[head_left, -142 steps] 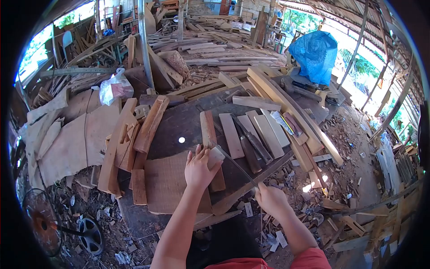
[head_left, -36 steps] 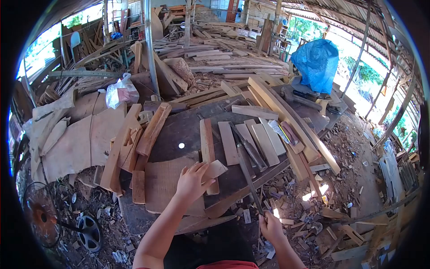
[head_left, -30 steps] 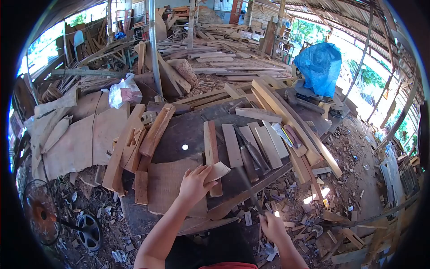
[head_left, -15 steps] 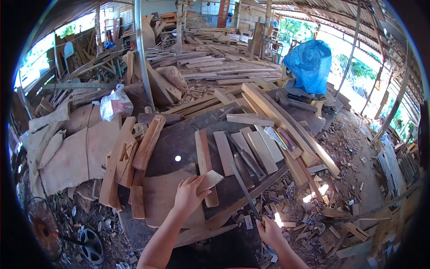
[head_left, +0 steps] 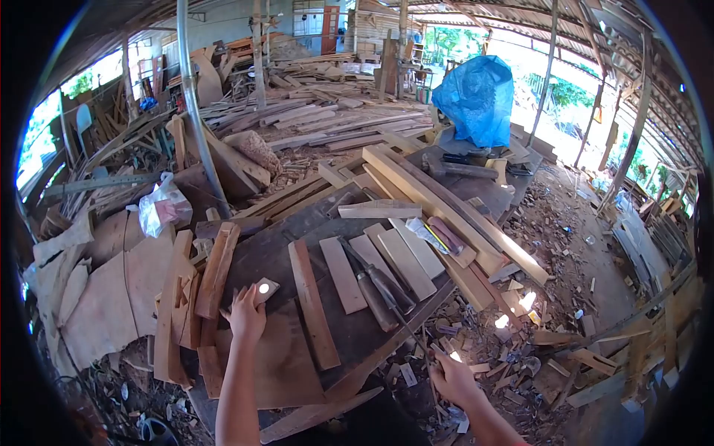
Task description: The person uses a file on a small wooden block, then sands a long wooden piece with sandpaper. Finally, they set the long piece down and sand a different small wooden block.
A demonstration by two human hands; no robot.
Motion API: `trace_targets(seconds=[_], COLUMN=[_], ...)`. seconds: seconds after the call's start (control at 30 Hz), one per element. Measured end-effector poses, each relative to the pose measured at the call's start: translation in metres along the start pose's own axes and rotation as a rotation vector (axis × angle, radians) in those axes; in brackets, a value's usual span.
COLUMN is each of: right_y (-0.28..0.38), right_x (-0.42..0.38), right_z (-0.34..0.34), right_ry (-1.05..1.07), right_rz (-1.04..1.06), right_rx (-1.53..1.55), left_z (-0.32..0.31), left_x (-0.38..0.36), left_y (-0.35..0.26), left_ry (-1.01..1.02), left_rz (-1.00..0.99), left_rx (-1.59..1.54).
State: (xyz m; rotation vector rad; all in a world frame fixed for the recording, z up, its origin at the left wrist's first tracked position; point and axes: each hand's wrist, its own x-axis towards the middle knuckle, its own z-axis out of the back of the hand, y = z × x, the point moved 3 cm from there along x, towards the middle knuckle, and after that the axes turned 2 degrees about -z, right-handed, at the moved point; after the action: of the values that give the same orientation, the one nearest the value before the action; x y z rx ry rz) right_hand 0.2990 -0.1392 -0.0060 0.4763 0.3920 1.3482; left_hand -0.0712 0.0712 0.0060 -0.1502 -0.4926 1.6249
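Left hand, left of centre on the tabletop — grip closed on small wood block. Right hand, lower right of centre — grip wrapped round long thin tool, angled toward dark-handled tools.

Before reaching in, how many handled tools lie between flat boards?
2, side by side on the bench: left tool and right tool. Others may be hidden.

Bright daylight R side, blown out; dim L corner; fisheye warp, black edges.
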Motion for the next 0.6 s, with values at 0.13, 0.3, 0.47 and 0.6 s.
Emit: trace_targets(seconds=[0.13,0.3,0.47,0.6], right_y=[0.01,0.037,0.055,0.054], right_x=[0.041,0.119,0.173,0.182], right_z=[0.021,0.032,0.02,0.016], right_ry=[-0.175,-0.245,-0.119,-0.016], right_rz=[0.185,0.161,0.086,0.07], right_rx=[-0.066,-0.017,-0.157,-0.117], left_z=[0.008,0.028,0.045,0.057], left_x=[-0.01,-0.049,-0.118,-0.165], left_y=[-0.006,-0.017,-0.004,0.024], left_ry=[-0.016,-0.041,-0.012,-0.031], left_rz=[0.028,-0.032,-0.105,0.074], left_rx=[-0.064,-0.096,-0.209,-0.27])
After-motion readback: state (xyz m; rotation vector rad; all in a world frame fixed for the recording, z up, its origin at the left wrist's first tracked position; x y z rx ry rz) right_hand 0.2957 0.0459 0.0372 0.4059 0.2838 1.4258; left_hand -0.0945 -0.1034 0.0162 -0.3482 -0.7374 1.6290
